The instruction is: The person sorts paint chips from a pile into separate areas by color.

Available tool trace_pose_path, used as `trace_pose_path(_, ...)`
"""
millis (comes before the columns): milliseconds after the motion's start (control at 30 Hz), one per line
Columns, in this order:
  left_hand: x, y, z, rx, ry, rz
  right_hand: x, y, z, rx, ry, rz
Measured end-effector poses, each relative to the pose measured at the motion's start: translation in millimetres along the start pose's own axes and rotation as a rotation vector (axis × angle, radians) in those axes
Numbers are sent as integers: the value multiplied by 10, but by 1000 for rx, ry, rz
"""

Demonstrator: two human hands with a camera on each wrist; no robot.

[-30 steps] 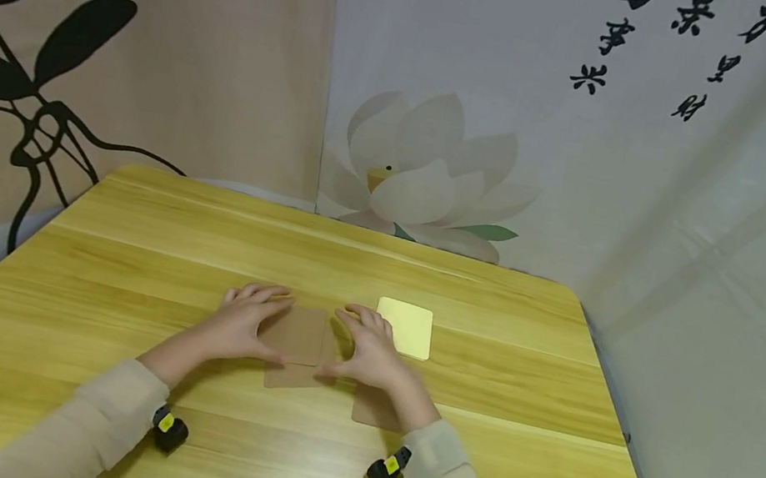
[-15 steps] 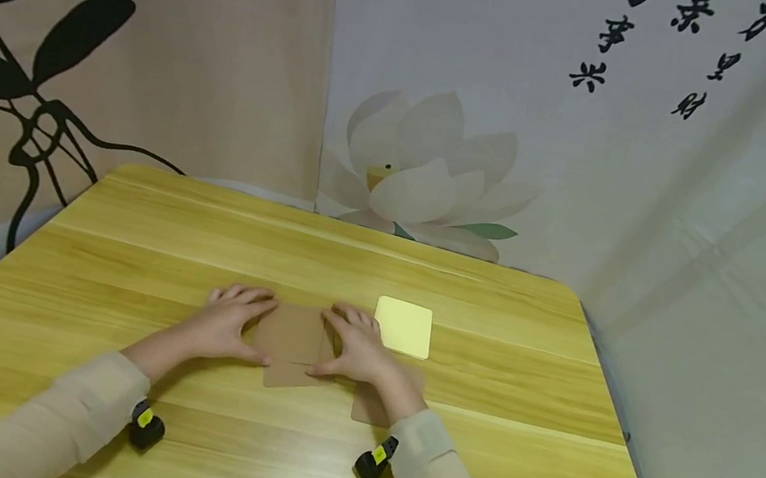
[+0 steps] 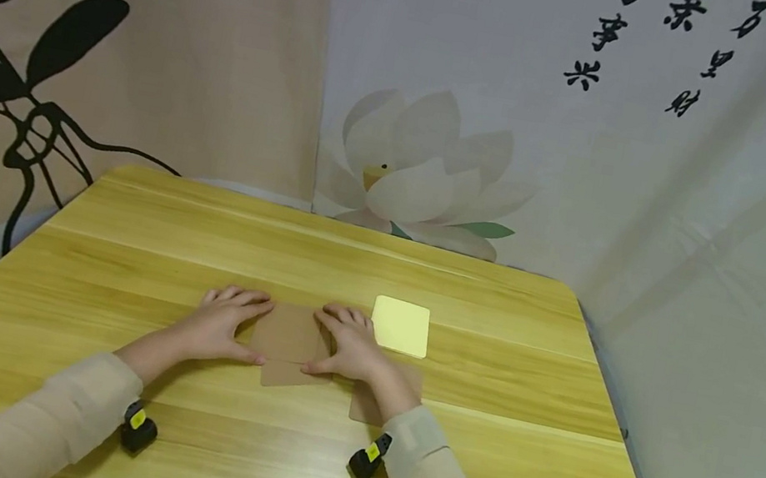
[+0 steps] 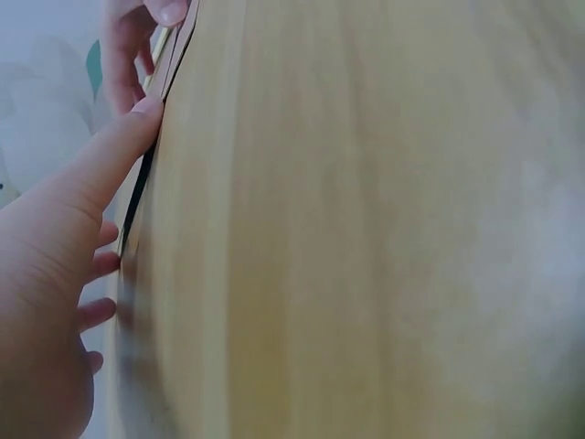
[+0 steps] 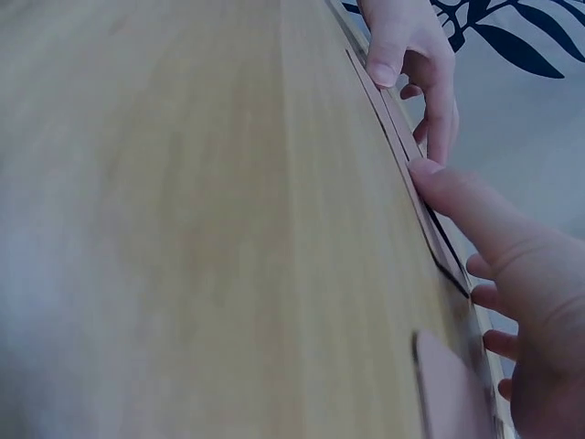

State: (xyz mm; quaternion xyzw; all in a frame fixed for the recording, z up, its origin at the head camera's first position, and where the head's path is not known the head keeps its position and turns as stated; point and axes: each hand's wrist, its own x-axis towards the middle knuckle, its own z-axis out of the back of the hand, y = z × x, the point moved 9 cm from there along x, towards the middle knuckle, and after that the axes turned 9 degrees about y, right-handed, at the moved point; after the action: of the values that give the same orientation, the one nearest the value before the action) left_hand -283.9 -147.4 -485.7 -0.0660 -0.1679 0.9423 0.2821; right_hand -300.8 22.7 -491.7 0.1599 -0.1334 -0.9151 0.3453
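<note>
A thin brown square card (image 3: 291, 334) lies mid-table, overlapping a second brown card (image 3: 287, 376) whose near part shows below it. At its left side my left hand (image 3: 219, 327) grips it, thumb at the near edge and index finger at the far edge. My right hand (image 3: 349, 349) holds the right side in the same manner, thumb and index finger apart on the two edges. In the right wrist view, the right thumb (image 5: 439, 181) lies on the card's near edge, with a dark gap beneath. The left thumb (image 4: 137, 128) is at that edge in the left wrist view.
A pale yellow square card (image 3: 400, 326) lies beyond the right hand. Another brown card (image 3: 366, 405) is partly hidden under the right wrist. The wooden table (image 3: 226, 450) ends at a printed curtain (image 3: 453, 48).
Both hands have moved left; the left hand has gone from over the top card to its left edge, and the right has closed in on its right side. The top card has slid slightly left.
</note>
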Motion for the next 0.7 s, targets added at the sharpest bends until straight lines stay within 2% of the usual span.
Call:
trace_pose_path(267,-44,-20,8,-23,-27,-28,18,32,-21,20,8,11)
trace_pose_path(567,-51,-70,43,-25,-15,-12,-11,54,1,15,-4,21)
trace_pose_path(700,-51,-115,63,-23,-30,-11,-55,52,35,12,-25,23)
